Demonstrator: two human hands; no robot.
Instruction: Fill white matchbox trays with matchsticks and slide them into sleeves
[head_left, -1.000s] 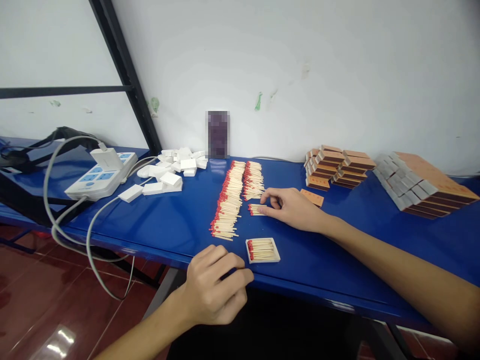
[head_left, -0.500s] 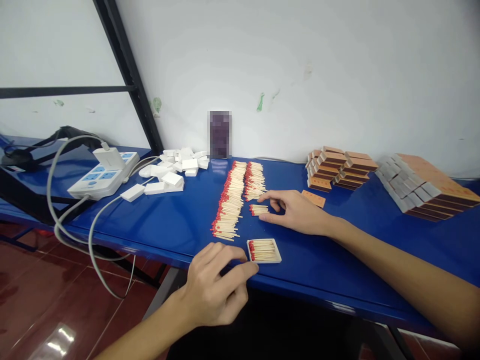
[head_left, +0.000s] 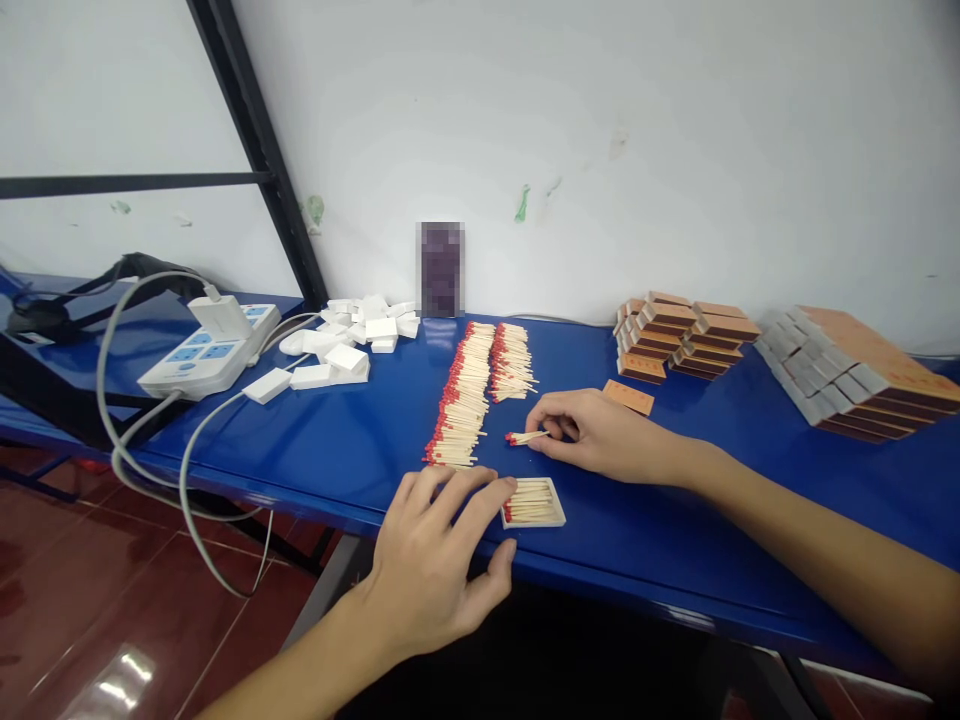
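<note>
A small white tray [head_left: 534, 503] filled with red-tipped matches lies near the front edge of the blue table [head_left: 360, 440]. My left hand [head_left: 439, 560] rests beside it with fingers spread, the fingertips touching the tray's left side. My right hand [head_left: 592, 435] is pinched on a small bundle of matches [head_left: 523, 437] just above the tray. Two long rows of loose matches [head_left: 469, 390] lie behind, left of my right hand.
White empty trays [head_left: 352, 340] are heaped at the back left beside a power strip [head_left: 206, 355] with grey cables. Stacks of brown matchbox sleeves [head_left: 679, 335] and a larger block [head_left: 847, 370] stand at the back right. One flat sleeve [head_left: 628, 397] lies near my right hand.
My right hand has gathered the small bundle and drawn it nearer the tray. My left hand has opened from a loose fist and reached to the tray's left side.
</note>
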